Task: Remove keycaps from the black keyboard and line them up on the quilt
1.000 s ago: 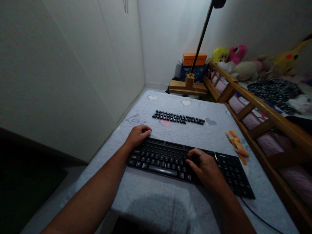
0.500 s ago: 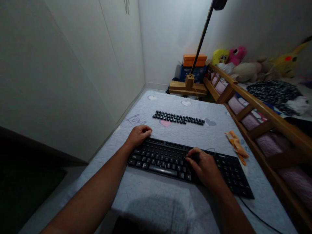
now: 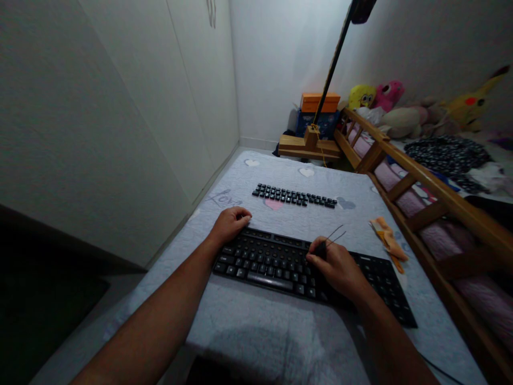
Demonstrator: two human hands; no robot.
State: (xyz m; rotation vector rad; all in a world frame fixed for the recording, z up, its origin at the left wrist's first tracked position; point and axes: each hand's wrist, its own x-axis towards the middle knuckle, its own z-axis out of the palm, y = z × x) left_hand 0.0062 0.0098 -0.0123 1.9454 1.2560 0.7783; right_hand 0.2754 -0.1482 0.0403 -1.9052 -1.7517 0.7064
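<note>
Cable (image 3: 441,367), one, black, at the near right. Keyboard (image 3: 412,315), one, black, full-length, lying on the cloth-covered desk (image 3: 256,321), its right end nearer than its left. Near rows capped, with pale legends and a long glossy space bar (image 3: 270,281); rows beyond stripped to small round stems. Right hand (image 3: 326,262), over the keyboard right of centre, gripping a dark-bodied wire tool (image 3: 321,247), two thin prongs directed far right. Left hand (image 3: 232,222), at the keyboard's far left corner, fingers curled; whether it holds anything cannot be told. Keycaps (image 3: 294,196), black, loose, set in rows farther off.

Differences from half a second ago: the tool's prongs, then a faint low loop beyond the right hand, now show raised and separate; left hand and keycap rows unchanged.
</note>
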